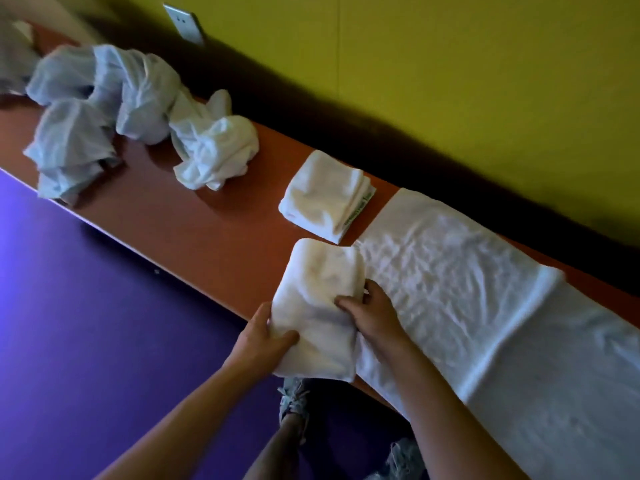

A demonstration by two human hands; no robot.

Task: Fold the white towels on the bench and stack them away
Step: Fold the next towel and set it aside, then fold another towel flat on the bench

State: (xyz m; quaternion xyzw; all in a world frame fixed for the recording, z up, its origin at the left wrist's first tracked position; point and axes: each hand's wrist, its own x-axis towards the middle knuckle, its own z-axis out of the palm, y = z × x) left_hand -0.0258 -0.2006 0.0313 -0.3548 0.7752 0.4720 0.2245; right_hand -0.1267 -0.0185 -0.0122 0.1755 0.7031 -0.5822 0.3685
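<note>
A folded white towel [320, 299] is held at the near edge of the orange bench [214, 230]. My left hand [263, 337] grips its near left side, thumb on top. My right hand [372, 315] pinches its right edge with curled fingers. Beyond it lies another folded white towel [325, 197] flat on the bench. To the right, a large white towel [485, 306] is spread flat along the bench. Several crumpled white towels [214, 147] [86, 112] lie in heaps at the far left.
A yellow wall [450, 81] with a socket plate [185, 27] runs behind the bench. The purple floor [86, 323] lies in front, and my feet in pale shoes [294, 400] stand by the bench's near edge.
</note>
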